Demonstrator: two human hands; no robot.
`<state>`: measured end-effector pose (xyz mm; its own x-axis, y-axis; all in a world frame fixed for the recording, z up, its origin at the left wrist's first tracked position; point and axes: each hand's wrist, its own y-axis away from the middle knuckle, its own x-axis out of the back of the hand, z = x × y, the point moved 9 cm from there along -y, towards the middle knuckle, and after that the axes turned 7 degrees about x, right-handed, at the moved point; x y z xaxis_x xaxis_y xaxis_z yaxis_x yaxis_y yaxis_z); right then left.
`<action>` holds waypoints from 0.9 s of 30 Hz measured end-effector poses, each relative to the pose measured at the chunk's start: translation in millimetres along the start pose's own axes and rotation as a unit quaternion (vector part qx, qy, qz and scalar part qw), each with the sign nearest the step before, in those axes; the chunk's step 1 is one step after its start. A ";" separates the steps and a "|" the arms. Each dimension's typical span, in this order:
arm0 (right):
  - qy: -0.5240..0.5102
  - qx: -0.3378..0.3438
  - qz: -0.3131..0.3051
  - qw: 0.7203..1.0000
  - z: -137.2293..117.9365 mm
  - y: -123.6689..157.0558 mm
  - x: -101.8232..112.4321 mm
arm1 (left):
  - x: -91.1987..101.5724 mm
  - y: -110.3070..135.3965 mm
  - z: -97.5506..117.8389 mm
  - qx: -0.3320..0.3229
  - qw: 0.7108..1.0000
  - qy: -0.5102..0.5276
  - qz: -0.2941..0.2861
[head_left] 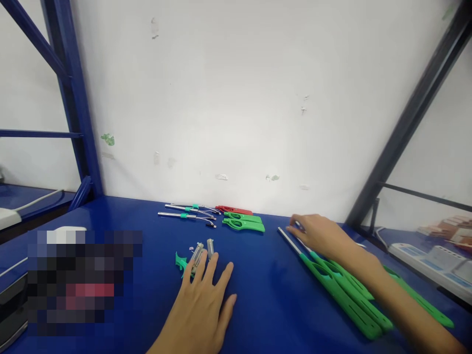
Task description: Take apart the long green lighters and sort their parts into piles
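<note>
My left hand (201, 300) is spread flat in the lower middle, palm down, fingers apart. Its fingertips reach over small clear cylinders (210, 248) with pale ends and a green plastic trigger piece (180, 262); part of this group is hidden under the fingers. On the right, my right hand (313, 232) has its fingers bent together round the metal tube end of a green long-necked lighter (359, 281); the hand and forearm hide part of it. Beside it lie more green long-necked lighters (334, 295), their silver tubes pointing away from me.
Near the wall lie several metal tubes (173, 215) with green collars and wires, a red handle shell (234, 210) and green handle shells (244, 225). Blue posts (75, 98) flank the blue table (254, 290). A blurred-out patch and a dark device (13, 309) are at the left.
</note>
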<state>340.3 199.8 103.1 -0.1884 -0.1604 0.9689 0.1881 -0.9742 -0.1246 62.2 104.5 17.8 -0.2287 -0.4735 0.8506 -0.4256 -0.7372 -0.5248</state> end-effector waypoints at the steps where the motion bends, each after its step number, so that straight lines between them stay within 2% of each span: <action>1: 0.005 -0.014 -0.009 1.000 6.4 12.6 -5.3 | -0.8 0.1 -2.9 0.012 1.000 0.004 -0.014; 6: 0.019 -0.046 -0.046 0.998 20.7 57.7 -44.3 | -4.7 -0.2 -15.4 0.047 0.994 0.004 -0.102; 10: 0.016 -0.051 -0.050 0.997 20.3 66.3 -63.7 | -4.8 0.8 -22.1 0.047 0.992 0.001 -0.114; 20: -0.017 -0.045 -0.009 0.999 10.0 53.6 -71.8 | -5.4 5.7 -36.4 0.052 0.997 -0.015 -0.046; 27: -0.068 -0.046 0.016 0.996 15.3 60.9 -62.2 | -0.2 0.7 -34.1 0.044 0.998 -0.027 -0.045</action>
<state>378.2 152.9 38.5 -0.0492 -0.1753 0.9833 0.1009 -0.9803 -0.1697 32.1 120.5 18.4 -0.1448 -0.4271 0.8926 -0.3631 -0.8162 -0.4494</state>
